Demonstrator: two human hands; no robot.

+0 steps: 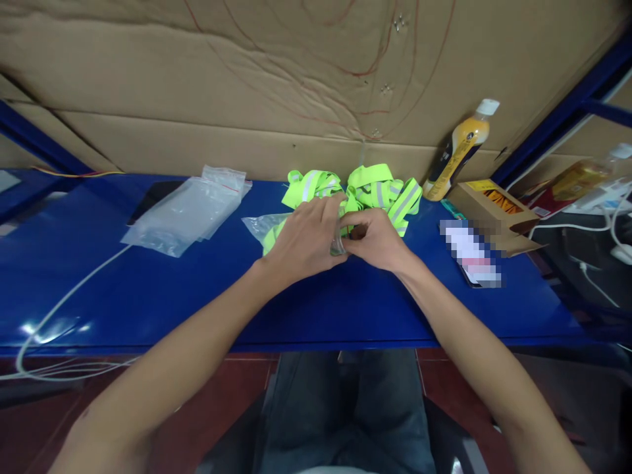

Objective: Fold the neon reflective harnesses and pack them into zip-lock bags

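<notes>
A clear plastic bag [261, 227] with a bright yellow-green band inside lies at the middle of the blue table. My left hand [311, 234] is wrapped over the bag and covers most of it. My right hand [372, 238] pinches the bag's open-looking edge at its right end, thumb and fingers close together. Just behind my hands lie rolled reflective straps [378, 187], yellow-green with silver stripes. Another bundle of reflective straps [312, 184] sits behind my left hand, partly hidden by it.
A stack of clear zip bags [185, 214] lies on a dark flat object at left. At right stand a yellow drink bottle [459, 155] and an open cardboard box [486, 204], near a phone [471, 253]. A white cable [74, 299] crosses the blue table [162, 296]. Cardboard [222, 79] walls the back.
</notes>
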